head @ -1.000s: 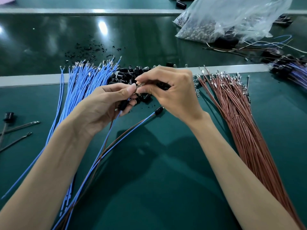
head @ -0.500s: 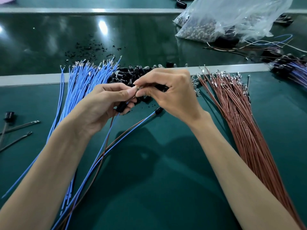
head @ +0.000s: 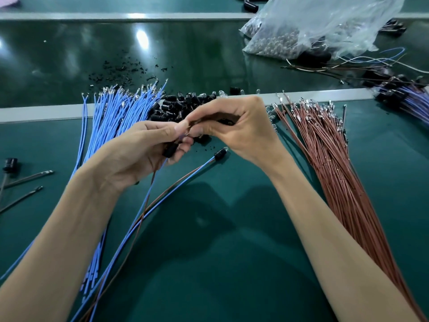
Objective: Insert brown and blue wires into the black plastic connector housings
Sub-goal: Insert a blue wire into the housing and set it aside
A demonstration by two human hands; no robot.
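Both hands are raised over the green surface [head: 220, 263], fingertips meeting at centre.

- Left hand [head: 141, 154]: lower fingers curled round one black housing [head: 170, 150], which sits upright in the crook of the fingers with its dark body showing below the thumb. Thumb and forefinger are pressed forward against the right hand's fingertips.
- Right hand [head: 241, 133]: palm turned down, thumb and forefinger pinched tight on a wire tip [head: 188, 132] just above the held housing. The tip's colour is lost in blur. The other fingers are folded in behind the pinch.
- A brown wire [head: 153, 180] and a blue wire [head: 162, 165] trail down from under the left hand's palm, toward the person.
- Wired housing [head: 219, 154]: lies on the surface just below the heel of the right hand and apart from it, with a blue and a brown lead running back between the forearms.
- Loose housings [head: 171, 106]: a heap just beyond the fingertips of both hands, partly hidden by them.
- Blue bundle [head: 111, 122]: fanned on the surface to the left of the left hand, passing beneath that wrist.
- Brown bundle [head: 329, 163]: to the right of the right hand, alongside that forearm, not touching it.
- Plastic bag [head: 320, 24]: well beyond the right hand, at the far edge.
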